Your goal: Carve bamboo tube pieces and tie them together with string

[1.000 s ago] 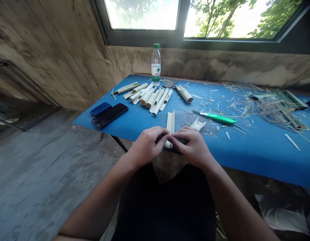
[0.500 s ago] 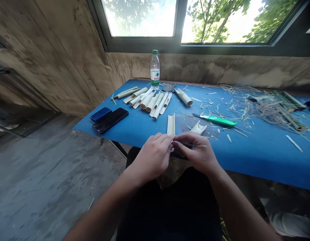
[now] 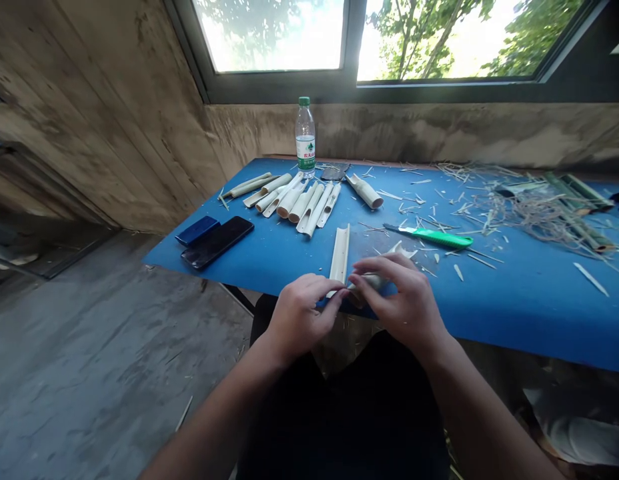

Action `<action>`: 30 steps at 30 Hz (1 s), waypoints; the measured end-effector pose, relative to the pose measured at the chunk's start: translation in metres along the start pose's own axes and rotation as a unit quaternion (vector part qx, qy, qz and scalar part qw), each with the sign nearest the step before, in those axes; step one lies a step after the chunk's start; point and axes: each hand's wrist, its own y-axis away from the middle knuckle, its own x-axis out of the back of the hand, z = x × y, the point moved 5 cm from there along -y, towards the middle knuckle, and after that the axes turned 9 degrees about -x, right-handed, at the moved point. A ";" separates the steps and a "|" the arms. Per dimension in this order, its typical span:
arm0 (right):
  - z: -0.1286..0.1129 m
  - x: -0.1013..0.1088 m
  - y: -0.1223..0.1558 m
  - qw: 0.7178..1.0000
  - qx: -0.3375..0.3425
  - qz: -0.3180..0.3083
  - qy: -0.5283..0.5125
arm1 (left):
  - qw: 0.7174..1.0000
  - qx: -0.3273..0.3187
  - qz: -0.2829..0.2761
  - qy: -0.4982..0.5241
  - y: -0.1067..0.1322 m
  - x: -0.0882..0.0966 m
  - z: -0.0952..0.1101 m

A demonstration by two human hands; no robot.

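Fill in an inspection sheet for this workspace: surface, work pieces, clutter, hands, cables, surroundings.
Surface: blue tabletop, littered on the right.
Work pieces: half-round bamboo piece at the near edge; bamboo tube under the right hand; row of cut bamboo beyond.
Clutter: bamboo shavings, green-handled knife, phone, blue case, bottle.
Hands: left hand, thumb and finger near each other; right hand arched; anything pinched is too small to tell.
Cables: nothing seen.
Surroundings: stained wall, window, grey floor.
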 end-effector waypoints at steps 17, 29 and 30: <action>-0.026 -0.011 0.018 0.989 0.069 -0.071 0.108 | 0.996 -0.025 0.084 0.028 0.010 0.000 -0.004; -0.018 -0.013 0.009 0.986 -0.066 -0.155 -0.017 | 0.992 0.006 0.016 0.126 0.003 0.002 -0.009; -0.019 -0.013 0.009 0.986 -0.061 -0.154 -0.012 | 0.991 0.011 0.013 0.134 0.003 0.002 -0.011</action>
